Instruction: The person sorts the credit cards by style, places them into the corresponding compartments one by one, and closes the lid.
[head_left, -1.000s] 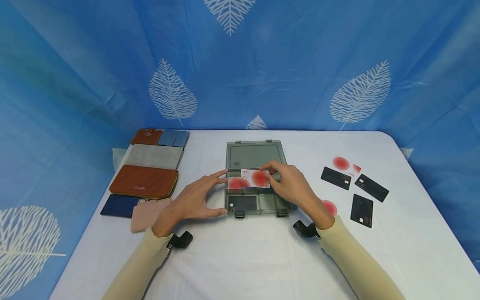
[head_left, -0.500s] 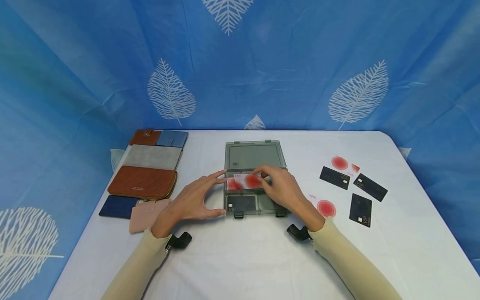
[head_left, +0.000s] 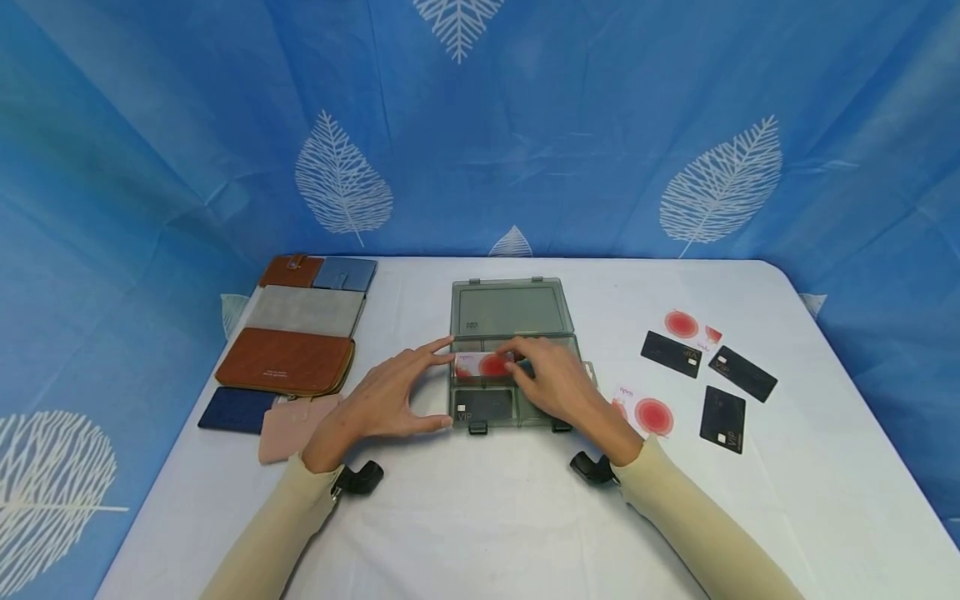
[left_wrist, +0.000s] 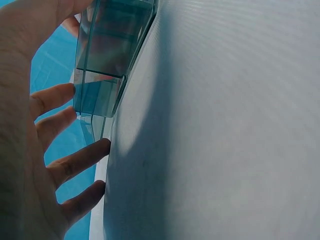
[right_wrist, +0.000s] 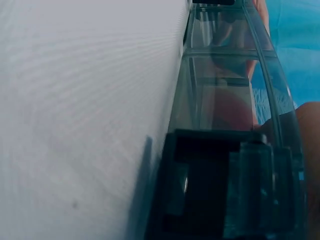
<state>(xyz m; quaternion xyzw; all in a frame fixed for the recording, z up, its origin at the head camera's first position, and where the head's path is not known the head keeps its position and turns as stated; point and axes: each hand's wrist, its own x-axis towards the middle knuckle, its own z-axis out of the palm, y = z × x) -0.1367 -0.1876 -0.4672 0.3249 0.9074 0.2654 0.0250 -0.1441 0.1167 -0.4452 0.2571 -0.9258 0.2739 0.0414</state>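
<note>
A translucent dark green compartment box (head_left: 531, 410) stands on the white table, its lid (head_left: 513, 307) folded back flat. In the head view my right hand (head_left: 555, 379) reaches over the box, thumb and forefinger at the right edge of a white card with red circles (head_left: 480, 364). That card lies over the back left compartment. Along the box's left wall, my left hand (head_left: 390, 396) is spread, with thumb and fingertips at the edge; the left wrist view shows its fingers extended beside the clear wall (left_wrist: 112, 50). A black VIP card (head_left: 483, 406) lies in the front left compartment.
To the right lie several loose cards, among them a black card (head_left: 722, 419) and a red-and-white card (head_left: 647, 412). Several wallets, including a brown zip wallet (head_left: 285, 361) and a pink wallet (head_left: 297, 427), are laid out at left. A blue curtain (head_left: 525, 167) hangs behind.
My right hand has moved left with the red-and-white card, which now sits farther left, in line with the back left compartment. The left hand has stayed at the box's side.
</note>
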